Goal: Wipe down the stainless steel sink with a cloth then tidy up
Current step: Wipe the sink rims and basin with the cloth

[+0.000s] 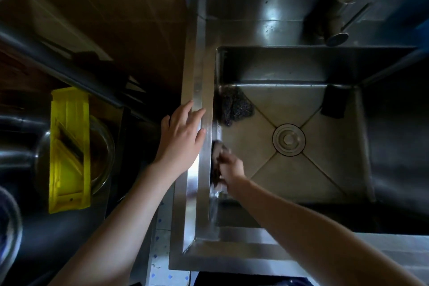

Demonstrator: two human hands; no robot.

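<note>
Sink: stainless steel, square basin, seen from above; round drain set in the middle of the floor.

Cloth: dark, bunched, held against the left inner wall of the basin just below the rim, near the front half of that wall. It lies between the wall and the right hand, on the hand's left side, and is partly covered by it.

Right hand: reached down into the basin, fingers curled round the cloth; the detail is blurred.

Left hand: laid flat on the left rim of the sink, fingers straight and spread, nothing held. It is just beside the cloth, parted from it by the rim.

Scouring pad: dark mesh, in the far left corner of the basin floor.

Sponge: black, propped in the far right corner.

Tap: spout over the back ledge.

Yellow slicer: laid across a glass bowl, left of the sink.
</note>
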